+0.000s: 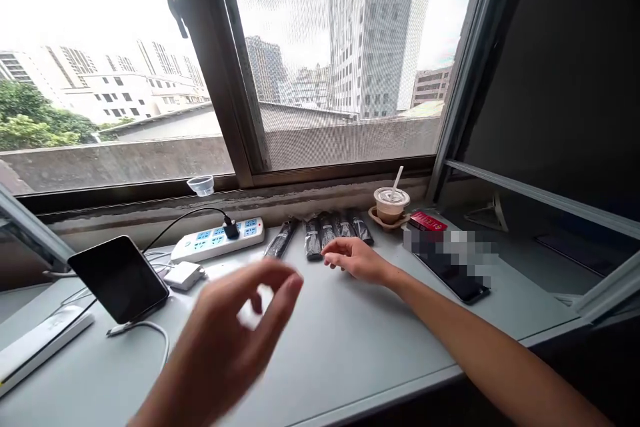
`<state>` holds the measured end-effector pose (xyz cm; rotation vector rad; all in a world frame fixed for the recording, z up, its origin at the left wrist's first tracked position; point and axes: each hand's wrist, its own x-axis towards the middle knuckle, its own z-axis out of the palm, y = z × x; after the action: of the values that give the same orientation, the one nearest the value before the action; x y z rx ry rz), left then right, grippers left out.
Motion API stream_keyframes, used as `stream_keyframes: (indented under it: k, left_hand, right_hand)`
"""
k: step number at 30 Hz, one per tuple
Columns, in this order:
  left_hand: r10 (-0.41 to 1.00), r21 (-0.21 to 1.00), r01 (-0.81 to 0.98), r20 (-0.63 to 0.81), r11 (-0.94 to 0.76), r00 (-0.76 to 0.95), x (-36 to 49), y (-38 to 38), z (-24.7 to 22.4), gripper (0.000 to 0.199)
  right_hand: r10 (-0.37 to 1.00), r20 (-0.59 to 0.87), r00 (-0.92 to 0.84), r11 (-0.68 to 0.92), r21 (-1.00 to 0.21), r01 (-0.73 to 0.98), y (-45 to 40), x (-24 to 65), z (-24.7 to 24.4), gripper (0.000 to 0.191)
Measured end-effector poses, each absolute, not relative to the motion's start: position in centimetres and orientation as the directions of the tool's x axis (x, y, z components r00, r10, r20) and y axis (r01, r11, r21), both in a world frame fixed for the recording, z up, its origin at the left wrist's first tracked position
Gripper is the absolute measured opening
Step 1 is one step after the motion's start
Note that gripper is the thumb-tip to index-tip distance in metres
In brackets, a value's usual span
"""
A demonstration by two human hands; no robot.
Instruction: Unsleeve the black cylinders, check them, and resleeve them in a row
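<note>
Grey desk [350, 347] — power strip [219, 238], dark packets [325, 233], phone [453, 273], iced drink [391, 205].

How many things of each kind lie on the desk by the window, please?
Dark packets: 5
Power strips: 2
Phones or tablets: 2
White adapter: 1
Lidded drink cup: 1
Red box: 1
Total: 12

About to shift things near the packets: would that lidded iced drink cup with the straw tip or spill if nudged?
Probably tippy: the iced drink cup stands tall on a small holder, by the desk's back edge. Its lid likely limits spills, though the straw hole may leak. The right hand lies close by.
</note>
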<state>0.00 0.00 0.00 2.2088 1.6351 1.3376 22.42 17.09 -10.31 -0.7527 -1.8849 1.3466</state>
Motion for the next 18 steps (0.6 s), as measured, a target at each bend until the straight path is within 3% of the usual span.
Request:
stream_keyframes:
  k: [2,5,7,10,14,18]
  left_hand:
    - [0.891,0.442,0.864,0.453,-0.241,0.017,-0.4,5.5,-1.2,0.035]
    - [0.934,0.272,0.953,0.287,0.134,-0.213,-1.6,12.4,-4.5,0.049]
    - [0.947,0.281,0.937,0.183,0.206,-0.263,-2.5,14.8,-6.8,0.050]
    - [0.946,0.336,0.923,0.188,0.189,-0.263,-3.9,15.7,-8.5,0.044]
    - [0.929,0.437,0.894,0.282,0.099,-0.240,-6.0,15.3,-7.3,0.049]
    - [0.855,0.704,0.668,0.479,-0.240,-0.198,-7.3,14.5,-5.1,0.059]
  right_hand:
    - [0.784,0.191,-0.591,0.286,-0.956,0.070,17.0,22.4,-10.2,0.024]
    - [0.784,0.176,-0.595,0.275,-0.958,0.078,16.9,22.4,-10.1,0.024]
    - [0.786,0.175,-0.593,0.273,-0.959,0.078,16.8,22.4,-10.0,0.023]
    - [0.792,0.165,-0.588,0.263,-0.961,0.084,16.8,22.5,-9.9,0.023]
    - [0.800,0.134,-0.585,0.222,-0.972,0.081,17.1,22.5,-10.1,0.025]
    - [0.821,0.061,-0.568,0.065,-0.998,-0.014,17.3,22.4,-10.2,0.031]
